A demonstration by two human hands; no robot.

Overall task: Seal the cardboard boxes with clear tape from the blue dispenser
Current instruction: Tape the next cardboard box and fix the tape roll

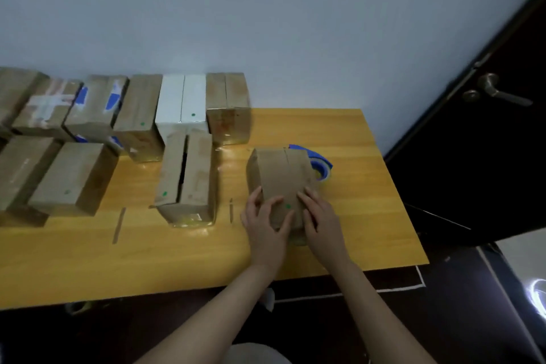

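A brown cardboard box (280, 174) lies on the wooden table (369, 186) right of centre. My left hand (266, 221) and my right hand (320, 217) press flat on its near end, fingers spread, one on each side of the top seam. The blue tape dispenser (317, 161) with clear tape stands just behind the box's far right corner, partly hidden by it. Another brown box (187, 177) with its top flaps gaping open along the seam sits to the left.
Several more boxes stand in rows at the back and left, including a white box (181, 103) and a brown box (227, 106). Two strips of tape (119, 224) lie on the table. A dark door (487, 127) is at the right.
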